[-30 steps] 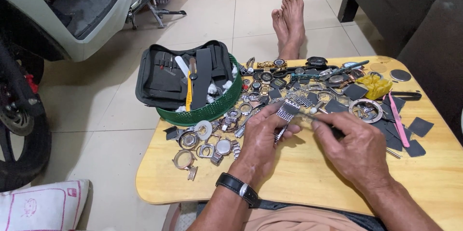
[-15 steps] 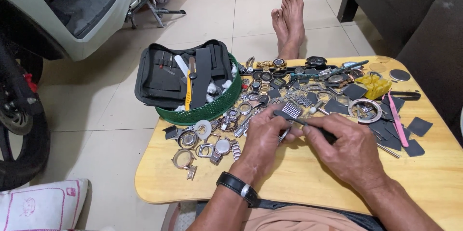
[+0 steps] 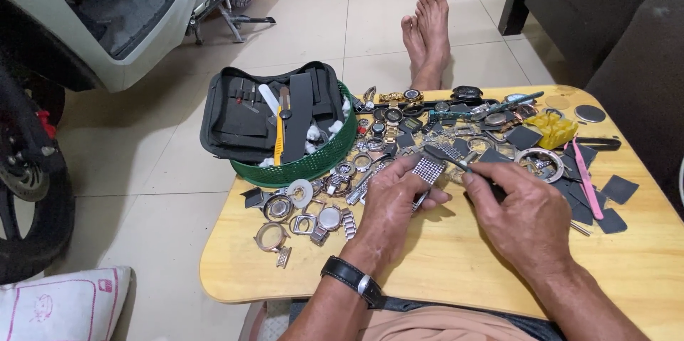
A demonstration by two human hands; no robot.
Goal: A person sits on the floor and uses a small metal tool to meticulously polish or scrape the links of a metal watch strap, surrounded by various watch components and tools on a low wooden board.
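My left hand (image 3: 394,196) rests on the wooden table (image 3: 456,270) and pinches a silver mesh watch band (image 3: 429,168) between thumb and fingers. A black wristwatch sits on that wrist. My right hand (image 3: 526,217) holds a thin dark tool (image 3: 447,158) whose tip points at the band's upper edge. Both hands are close together near the table's middle. Loose watch cases and parts (image 3: 306,216) lie just left of my left hand.
A green basket (image 3: 313,161) holding a black tool pouch (image 3: 249,116) stands at the table's far left. Watches, dark pads, a yellow cloth (image 3: 553,127) and a pink tool (image 3: 586,177) crowd the far side. Bare feet (image 3: 426,31) rest beyond. A scooter (image 3: 85,20) stands left.
The hands have stayed in place over the band. The tool tip has shifted slightly along the band's top edge, and the camera has drifted a little.
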